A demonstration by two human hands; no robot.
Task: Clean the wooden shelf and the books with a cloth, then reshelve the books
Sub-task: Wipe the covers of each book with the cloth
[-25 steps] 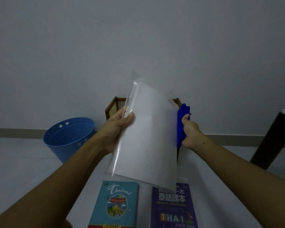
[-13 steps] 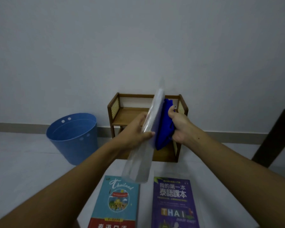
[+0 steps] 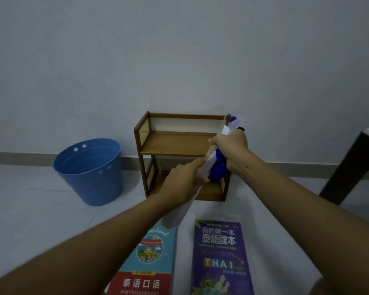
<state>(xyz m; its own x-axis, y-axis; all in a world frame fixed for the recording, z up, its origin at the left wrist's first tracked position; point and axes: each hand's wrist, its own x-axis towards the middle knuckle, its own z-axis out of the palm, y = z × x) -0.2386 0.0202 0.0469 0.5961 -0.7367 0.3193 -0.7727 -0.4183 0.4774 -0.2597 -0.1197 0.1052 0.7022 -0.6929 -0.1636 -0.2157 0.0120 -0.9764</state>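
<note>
Here the left grip [image 3: 183,182] holds a white book [image 3: 179,216], the right grip [image 3: 232,147] the blue cloth [image 3: 218,169] against it, before the wooden shelf [image 3: 175,143]; blue bucket [image 3: 90,171] left, teal book [image 3: 149,258] and purple book [image 3: 219,256] below.

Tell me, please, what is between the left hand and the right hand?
In the head view, a thin white book, gripped by the left hand, and the blue cloth, which the right hand holds against it.
</note>
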